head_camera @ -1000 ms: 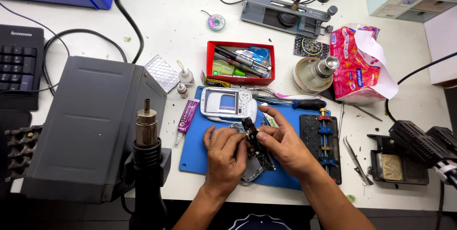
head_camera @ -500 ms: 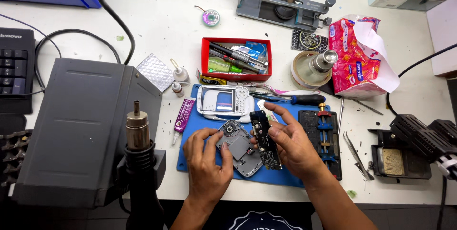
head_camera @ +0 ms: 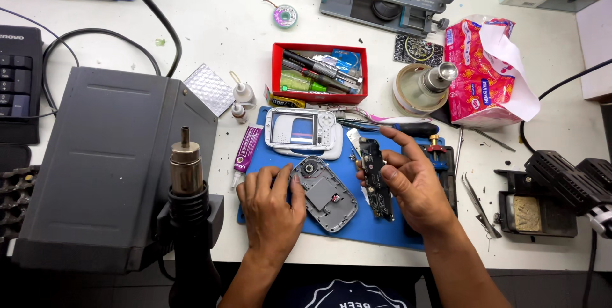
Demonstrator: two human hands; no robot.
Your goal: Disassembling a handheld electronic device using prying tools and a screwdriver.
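Blue rubber work mat [head_camera: 357, 228] lies at the near bench edge, both hands working over it. Left hand [head_camera: 273, 203] rests palm down, fingertips touching the edge of the grey oval plastic phone back shell [head_camera: 326, 194], which lies flat on the mat. Right hand [head_camera: 413, 183] pinches the dark narrow circuit board [head_camera: 375, 177] at its side, index finger extended, board tilted just off the mat beside the shell. Risk, as judged: grip on the board is at one side only; a slip would drop it onto the shell or flex it. Beyond, touching the mat's far edge, the silver front frame with screen [head_camera: 301, 131]. Left, a dark hot-air nozzle [head_camera: 185, 168] stands close to the left wrist; contact possible if hot. Farther back, a red rectangular tool tray [head_camera: 319, 73].
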